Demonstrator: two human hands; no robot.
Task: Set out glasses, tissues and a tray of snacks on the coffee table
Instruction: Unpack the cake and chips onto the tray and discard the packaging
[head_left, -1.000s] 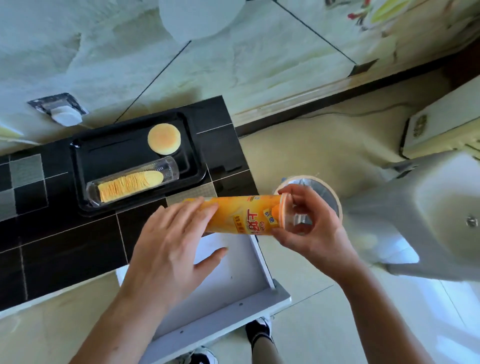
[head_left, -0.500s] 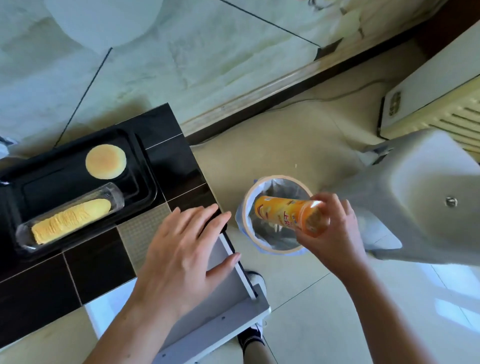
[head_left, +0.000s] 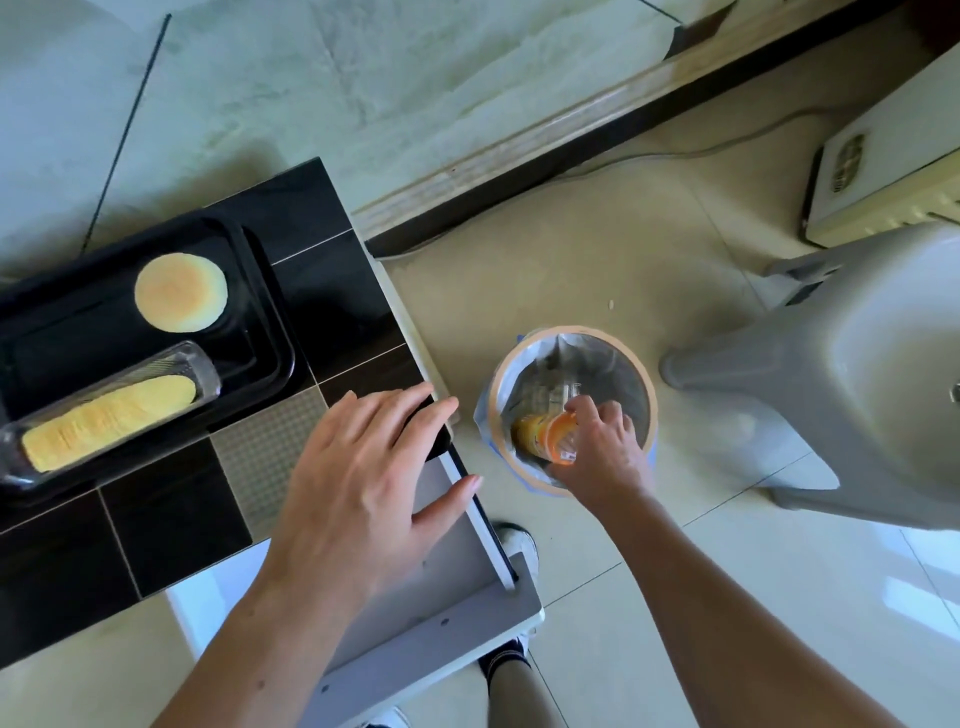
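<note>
**Black tiles, yellow snacks, orange can**

The desk (head_left: 322, 291) is glossy black tile with thin pale seams; one grey tile of fine check (head_left: 270, 447) lies just left of the left hand's fingers (head_left: 384, 415). The tray (head_left: 265, 332) is black. On it, a round cake (head_left: 181, 292) is golden with a paler rim, and stacked chips (head_left: 109, 421) are pale yellow in clear plastic. The can (head_left: 543, 434) at the right hand's fingers (head_left: 592, 415) is orange-yellow. The bin (head_left: 571, 338) has a tan rim and a grey liner. The floor (head_left: 623, 597) is cream.

Partly hidden from my view

My right hand (head_left: 597, 452) covers most of the orange can (head_left: 540, 434); the clear chip sleeve (head_left: 104, 415) runs off the left edge.
</note>
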